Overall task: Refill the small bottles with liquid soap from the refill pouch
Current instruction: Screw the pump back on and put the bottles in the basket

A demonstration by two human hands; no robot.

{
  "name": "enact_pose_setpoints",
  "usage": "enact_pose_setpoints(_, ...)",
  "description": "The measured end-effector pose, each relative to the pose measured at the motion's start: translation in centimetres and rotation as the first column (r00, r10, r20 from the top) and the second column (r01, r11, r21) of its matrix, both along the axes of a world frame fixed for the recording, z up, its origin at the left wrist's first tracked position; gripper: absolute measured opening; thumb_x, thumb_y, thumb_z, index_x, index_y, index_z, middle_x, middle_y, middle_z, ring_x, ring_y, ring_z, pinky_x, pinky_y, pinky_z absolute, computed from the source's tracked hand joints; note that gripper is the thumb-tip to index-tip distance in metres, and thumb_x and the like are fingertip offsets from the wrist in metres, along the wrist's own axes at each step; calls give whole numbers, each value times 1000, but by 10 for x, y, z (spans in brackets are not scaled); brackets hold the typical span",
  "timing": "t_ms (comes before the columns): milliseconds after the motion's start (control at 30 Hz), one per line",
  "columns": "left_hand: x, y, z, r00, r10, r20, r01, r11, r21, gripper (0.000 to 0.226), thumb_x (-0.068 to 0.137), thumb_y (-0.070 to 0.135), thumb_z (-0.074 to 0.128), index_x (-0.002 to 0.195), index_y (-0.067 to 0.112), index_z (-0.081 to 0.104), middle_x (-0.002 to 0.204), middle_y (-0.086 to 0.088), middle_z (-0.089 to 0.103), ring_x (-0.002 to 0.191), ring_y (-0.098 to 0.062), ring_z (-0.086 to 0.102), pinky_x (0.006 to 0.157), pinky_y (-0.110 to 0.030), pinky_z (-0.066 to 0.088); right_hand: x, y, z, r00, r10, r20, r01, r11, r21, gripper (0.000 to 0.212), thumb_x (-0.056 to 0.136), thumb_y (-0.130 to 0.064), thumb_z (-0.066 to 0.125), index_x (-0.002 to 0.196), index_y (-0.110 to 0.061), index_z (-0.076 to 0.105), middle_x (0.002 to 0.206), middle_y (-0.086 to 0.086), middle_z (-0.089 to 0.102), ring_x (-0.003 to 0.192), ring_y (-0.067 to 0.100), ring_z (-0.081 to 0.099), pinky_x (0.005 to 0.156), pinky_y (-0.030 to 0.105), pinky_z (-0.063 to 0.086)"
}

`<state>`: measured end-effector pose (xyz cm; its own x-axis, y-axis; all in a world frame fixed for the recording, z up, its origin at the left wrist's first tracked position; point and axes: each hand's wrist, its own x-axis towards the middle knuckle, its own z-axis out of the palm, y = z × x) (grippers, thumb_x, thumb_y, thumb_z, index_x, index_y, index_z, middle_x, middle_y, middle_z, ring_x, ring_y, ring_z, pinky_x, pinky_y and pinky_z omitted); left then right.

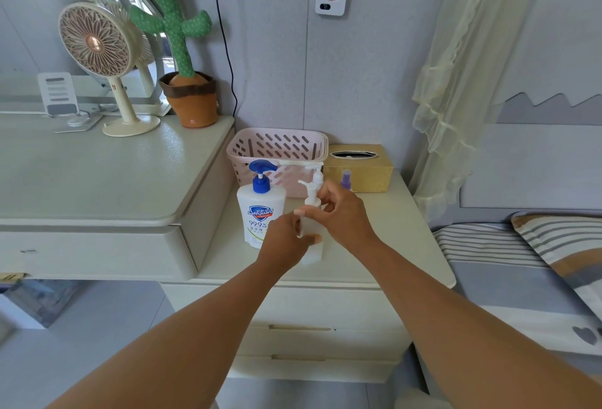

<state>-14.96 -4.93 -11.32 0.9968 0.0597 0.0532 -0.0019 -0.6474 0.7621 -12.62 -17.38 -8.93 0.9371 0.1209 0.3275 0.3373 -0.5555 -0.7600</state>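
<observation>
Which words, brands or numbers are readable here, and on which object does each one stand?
"Safeguard": blue shield label on the blue-pump soap bottle.
"99.9%": same label, just below.
Smaller Chinese print under it: too blurred to read.
Small mark on the stem of the fan: too small to read.
Frosted small bottle: no text visible.

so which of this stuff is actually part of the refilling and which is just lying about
In the job: small white pump bottle, gripped by left hand and right hand; Safeguard soap bottle beside it.
Lying about: pink basket, gold tissue box, purple spray bottle, fan, cactus toy, phone stand.
</observation>
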Motion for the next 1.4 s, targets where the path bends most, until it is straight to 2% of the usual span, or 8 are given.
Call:
enact_pose_setpoints(167, 2, 2, -3, 1000, -10, 10, 11, 1000, -18, 32, 80, 27, 75, 105, 11, 61, 92, -1, 62, 85, -17, 59, 67, -13, 40, -3, -4, 4, 995, 96, -16, -95, 995, 11, 46, 85, -43, 65, 126, -29, 48, 88, -11, 60, 70, 3, 56, 64, 12, 43)
enact_pose_setpoints(333, 2, 1, -2, 1000, -17, 18, 17, 1000, -6, 35, 81, 26, 74, 109, 10, 60, 91, 1, 59, 84, -15, 56, 67, -11, 39, -1, -5, 1, 996, 84, -28, -84, 996, 13, 15, 85, -38, 67, 85, -28, 56, 73, -16, 56, 63, 1, 52, 61, 14, 38)
enact_pose_setpoints(600, 2, 2, -3, 1000, -12, 14, 12, 1000, -11, 34, 79, 27, 76, 105, 9, 62, 96, -5, 67, 88, -20, 62, 73, -23, 48, -3, -2, 3, 997, 54, -50, -54, 999, -7, 45, 84, -45, 65, 122, -27, 49, 89, -10, 62, 67, 2, 53, 62, 14, 39)
enact_pose_setpoints(700, 2, 2, -3, 999, -27, 31, 28, 1000, -12, 36, 79, 27, 76, 108, 10, 62, 96, -6, 68, 89, -20, 63, 76, -26, 49, -2, -7, 1, 997, 63, -45, -64, 998, -23, 20, 88, -38, 62, 102, -24, 61, 71, -16, 54, 60, -1, 50, 62, 15, 36)
enact_pose_setpoints(867, 1, 1, -2, 1000, -3, 21, 3, 1000, -10, 35, 80, 28, 75, 105, 9, 61, 91, -4, 62, 85, -18, 58, 74, -25, 47, -2, 1, 2, 1000, -15, -24, 16, 999, 29, 42, 71, -45, 78, 86, -16, 53, 69, -14, 52, 59, 3, 46, 53, 9, 34)
enact_pose_setpoints(1067, 2, 2, -5, 999, -32, 25, 32, 999, -6, 34, 80, 26, 75, 108, 11, 62, 91, -2, 64, 85, -17, 60, 67, -14, 41, -9, -2, 2, 998, 46, -44, -45, 999, 6, 40, 91, -39, 59, 127, -23, 53, 82, -14, 54, 66, -1, 50, 58, 6, 37)
enact_pose_setpoints(1267, 1, 2, -4, 1000, 1, 1, -1, 1000, 4, 29, 81, 29, 75, 92, 17, 51, 87, -1, 58, 80, -16, 54, 63, -14, 38, -6, 1, 2, 999, -16, -51, 18, 999, 38, 35, 75, -40, 77, 89, -19, 52, 73, -14, 53, 61, 1, 48, 53, 7, 36)
enact_pose_setpoints(1400, 2, 3, -5, 1000, -6, 5, 6, 1000, 3, 30, 81, 30, 74, 101, 13, 59, 89, 1, 58, 81, -14, 54, 63, -12, 37, -9, 6, 3, 999, -21, -41, 23, 999, 25, 46, 79, -45, 71, 112, -21, 51, 92, -11, 59, 70, 2, 53, 58, 8, 37)
